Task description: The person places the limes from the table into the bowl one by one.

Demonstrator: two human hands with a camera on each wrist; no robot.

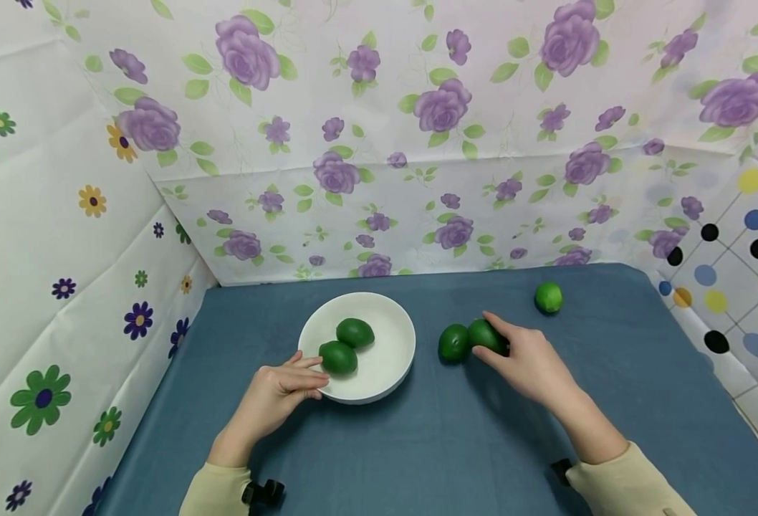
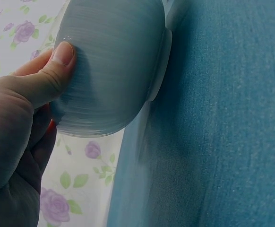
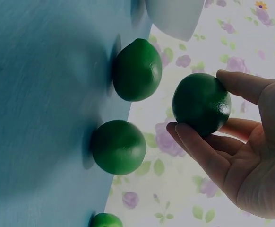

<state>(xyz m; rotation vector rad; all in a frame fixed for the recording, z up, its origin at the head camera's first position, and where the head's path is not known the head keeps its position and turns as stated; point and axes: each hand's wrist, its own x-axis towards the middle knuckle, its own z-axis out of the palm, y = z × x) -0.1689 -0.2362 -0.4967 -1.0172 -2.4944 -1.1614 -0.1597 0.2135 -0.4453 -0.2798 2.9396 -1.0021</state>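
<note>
A white bowl (image 1: 388,373) stands on the table with two dark green limes (image 1: 355,333) inside. My left hand (image 1: 280,390) grips its near left rim, the thumb (image 2: 62,61) against the outer wall and the other fingers over the edge. My right hand (image 1: 534,362) holds a dark green lime (image 3: 201,104) between thumb and fingertips, raised off the table. Just left of it, another dark lime (image 1: 454,344) rests on the cloth. The right wrist view shows one more lime (image 3: 118,147) on the cloth, mostly hidden under the hand in the head view.
A lighter green lime (image 1: 549,297) lies toward the back right of the table. Blue cloth (image 1: 405,459) covers the tabletop. Flowered sheeting (image 1: 392,179) hangs behind it, with patterned sheets at the left and right sides.
</note>
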